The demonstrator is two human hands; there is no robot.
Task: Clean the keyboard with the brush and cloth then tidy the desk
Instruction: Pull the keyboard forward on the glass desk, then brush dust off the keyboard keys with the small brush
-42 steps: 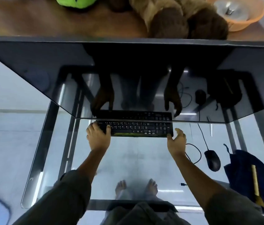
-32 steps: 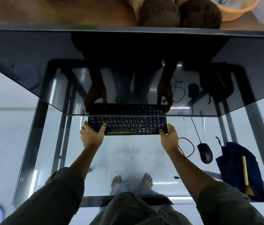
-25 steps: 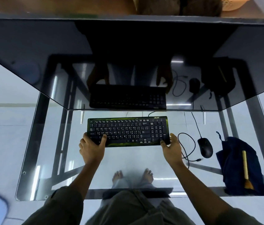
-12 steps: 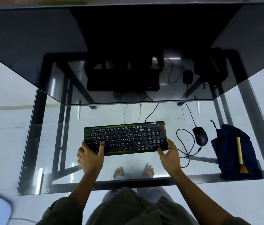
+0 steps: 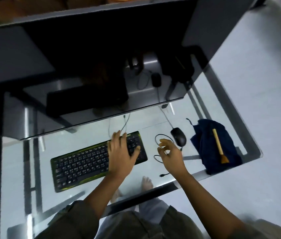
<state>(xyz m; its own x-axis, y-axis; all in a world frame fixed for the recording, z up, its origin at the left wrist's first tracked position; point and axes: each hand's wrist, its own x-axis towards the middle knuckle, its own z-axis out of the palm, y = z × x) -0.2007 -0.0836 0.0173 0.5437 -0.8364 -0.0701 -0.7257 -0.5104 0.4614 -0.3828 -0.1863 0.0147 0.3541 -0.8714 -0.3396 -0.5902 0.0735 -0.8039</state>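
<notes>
A black keyboard [image 5: 84,163] with green edges lies tilted on the glass desk [image 5: 222,168]. My left hand [image 5: 121,153] lies flat on its right half, fingers spread over the keys and reaching its far edge. My right hand [image 5: 170,155] hovers just right of the keyboard with loosely curled fingers, above the looped mouse cable [image 5: 158,137]; nothing is in it. A dark blue cloth [image 5: 205,145] lies bunched at the right of the desk. On the cloth rests a wooden-handled brush [image 5: 219,146].
A black mouse [image 5: 179,139] sits between my right hand and the cloth. A large dark monitor [image 5: 101,54] stands across the back of the desk. The keyboard's cable [image 5: 125,122] runs under it. The desk's near edge is close below my wrists.
The keyboard came out from under the monitor toward me and now lies tilted. My left hand moved from its left end to its right half. My right hand let go and shifted right.
</notes>
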